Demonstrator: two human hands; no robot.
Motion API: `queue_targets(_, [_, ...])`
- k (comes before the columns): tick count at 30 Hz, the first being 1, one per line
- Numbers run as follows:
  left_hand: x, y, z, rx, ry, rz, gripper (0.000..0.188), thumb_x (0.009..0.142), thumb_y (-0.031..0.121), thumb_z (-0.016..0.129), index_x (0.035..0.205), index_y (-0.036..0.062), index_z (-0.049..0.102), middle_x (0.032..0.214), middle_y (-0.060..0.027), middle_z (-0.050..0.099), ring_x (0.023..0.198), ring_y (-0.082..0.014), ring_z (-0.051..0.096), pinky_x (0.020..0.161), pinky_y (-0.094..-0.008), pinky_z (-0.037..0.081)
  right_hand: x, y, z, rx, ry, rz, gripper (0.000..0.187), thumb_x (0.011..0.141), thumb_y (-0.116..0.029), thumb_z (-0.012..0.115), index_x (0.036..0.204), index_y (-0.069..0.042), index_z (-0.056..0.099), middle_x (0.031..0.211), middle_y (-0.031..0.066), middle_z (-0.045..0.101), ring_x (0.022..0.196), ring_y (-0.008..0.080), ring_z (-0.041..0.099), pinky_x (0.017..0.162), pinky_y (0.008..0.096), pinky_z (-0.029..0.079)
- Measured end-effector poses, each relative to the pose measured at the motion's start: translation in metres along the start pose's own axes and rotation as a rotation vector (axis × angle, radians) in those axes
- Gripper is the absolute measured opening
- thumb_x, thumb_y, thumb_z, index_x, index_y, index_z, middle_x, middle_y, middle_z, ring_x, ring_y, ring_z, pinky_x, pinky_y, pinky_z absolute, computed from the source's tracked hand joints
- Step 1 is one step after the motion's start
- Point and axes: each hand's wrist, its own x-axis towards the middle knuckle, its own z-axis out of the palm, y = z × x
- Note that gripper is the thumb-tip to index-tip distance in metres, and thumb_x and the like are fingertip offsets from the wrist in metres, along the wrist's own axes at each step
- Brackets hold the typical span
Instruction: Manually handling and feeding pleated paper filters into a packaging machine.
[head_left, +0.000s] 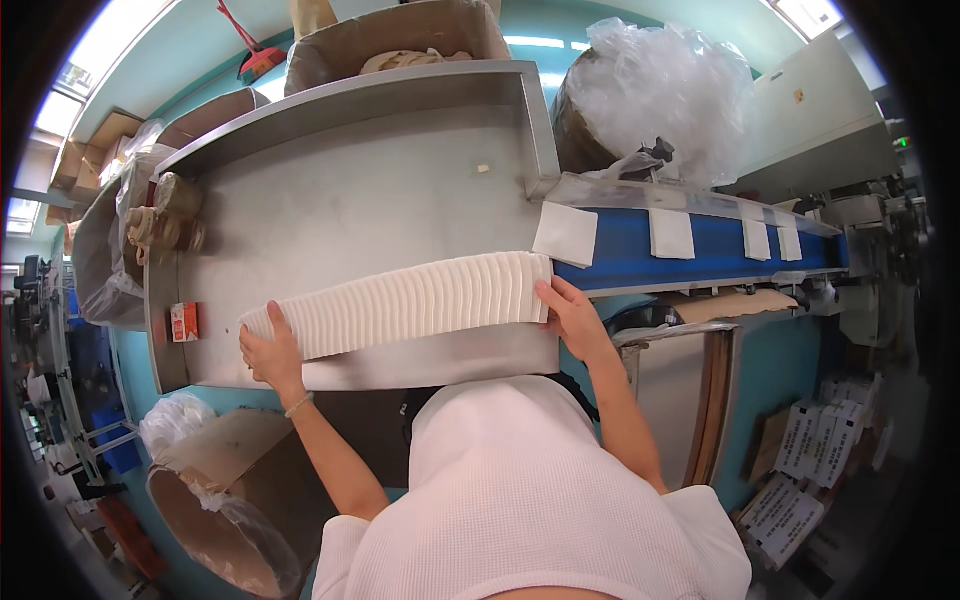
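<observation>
At the far left I see the metal table's (330, 200) side wall, with a small red and white carton (185, 322) just inside it, flat-faced and square-cornered. Right of that, the left hand (268, 350) has its fingers curved round the left end of a long row of white folded pieces (410, 300), thumb laid over the top. The row runs over the front part of the table in a gentle arc, its thin, soft-looking layers packed upright into close ribs, the material too fine for me to name. At its right end the right hand (572, 315) grips the last layers, thumb and fingertips pressed on them; I can't make out every finger. Just beyond, a blue belt (705, 238) carries flat white folded squares (670, 233) with crisp edges, spaced apart beside a clear plastic guard (690, 197). As for edges, the smooth grey metal gives me broad room between the row and the raised back wall, a narrow strip along the front edge, and little at the right, where the nearest square sits close by the row.
</observation>
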Motion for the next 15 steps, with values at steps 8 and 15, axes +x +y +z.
queue_targets(8, [-0.001,0.005,0.003,-0.004,0.006,0.002,0.092,0.085,0.072,0.052,0.137,-0.0025,0.043,0.141,-0.0229,0.046,0.131,-0.0402,0.042,0.106,-0.0563,0.031,0.001,0.006,-0.021,0.180,-0.028,0.156,0.033,0.095,-0.024,0.063,0.123,-0.008,0.059,0.099,0.0001,0.067,0.082,0.0098,0.062,0.069,0.0240,0.048])
queue_targets(15, [-0.003,0.006,0.004,0.042,-0.049,0.051,0.095,0.083,0.075,0.051,0.137,-0.0032,0.043,0.141,-0.0224,0.047,0.133,-0.0376,0.042,0.111,-0.0597,0.018,0.009,-0.002,-0.016,-0.089,0.221,-0.137,0.035,0.097,-0.034,0.062,0.113,-0.003,0.061,0.097,0.0034,0.066,0.086,0.0103,0.061,0.075,0.0246,0.049])
